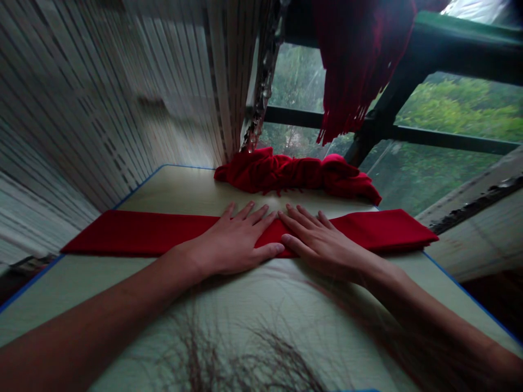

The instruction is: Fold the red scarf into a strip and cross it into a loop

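Observation:
A red scarf point(139, 234), folded into a long flat strip, lies across the table from left to right. My left hand point(237, 239) rests flat on its middle with the fingers spread. Beside it, my right hand point(321, 242) presses on the same strip, palm down and fingers apart. The two hands almost meet at the centre, where a little red cloth shows between the thumbs. Neither hand grips anything. Under the palms the cloth is hidden.
Behind the strip, a crumpled heap of red fabric point(294, 171) lies at the table's far edge. A fringed red scarf point(359, 65) hangs before the window point(457, 109). A striped curtain point(180, 81) stands to the left. The pale table point(245, 316) has blue edging. Loose hair blurs the lower view.

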Available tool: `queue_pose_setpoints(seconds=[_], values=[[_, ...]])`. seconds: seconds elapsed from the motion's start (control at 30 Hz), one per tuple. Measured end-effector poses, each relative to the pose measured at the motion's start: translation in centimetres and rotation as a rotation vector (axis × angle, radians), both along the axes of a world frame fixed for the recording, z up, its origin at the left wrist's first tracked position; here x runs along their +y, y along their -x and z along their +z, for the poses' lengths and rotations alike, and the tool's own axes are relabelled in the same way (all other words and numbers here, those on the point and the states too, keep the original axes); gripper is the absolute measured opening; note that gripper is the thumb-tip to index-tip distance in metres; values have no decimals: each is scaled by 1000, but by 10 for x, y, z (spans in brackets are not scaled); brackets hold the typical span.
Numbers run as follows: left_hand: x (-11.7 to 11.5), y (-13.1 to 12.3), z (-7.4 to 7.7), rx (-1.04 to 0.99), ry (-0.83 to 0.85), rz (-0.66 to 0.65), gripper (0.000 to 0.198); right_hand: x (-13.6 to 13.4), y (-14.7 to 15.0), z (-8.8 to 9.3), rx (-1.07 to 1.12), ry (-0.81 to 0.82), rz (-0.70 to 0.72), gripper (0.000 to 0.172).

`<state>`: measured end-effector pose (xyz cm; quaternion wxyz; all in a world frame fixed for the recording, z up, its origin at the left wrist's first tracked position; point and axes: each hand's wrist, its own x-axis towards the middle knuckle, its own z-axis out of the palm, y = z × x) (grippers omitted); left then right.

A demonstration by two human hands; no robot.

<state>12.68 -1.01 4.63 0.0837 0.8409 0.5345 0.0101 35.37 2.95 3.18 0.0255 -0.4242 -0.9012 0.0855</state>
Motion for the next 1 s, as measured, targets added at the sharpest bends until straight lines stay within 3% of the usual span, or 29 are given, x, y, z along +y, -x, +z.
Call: queue_pose_setpoints(seconds=[0.23, 0.47, 1.0], values=[[-1, 0, 0, -12, 22, -14, 85, 5, -13, 0, -18, 24, -70, 77], [-1, 0, 2, -4, 16, -9, 84, 0, -1, 0, -1, 11, -16, 77], [-2, 1, 1, -23, 21, -12, 86, 3, -7, -1, 8, 1, -22, 74]])
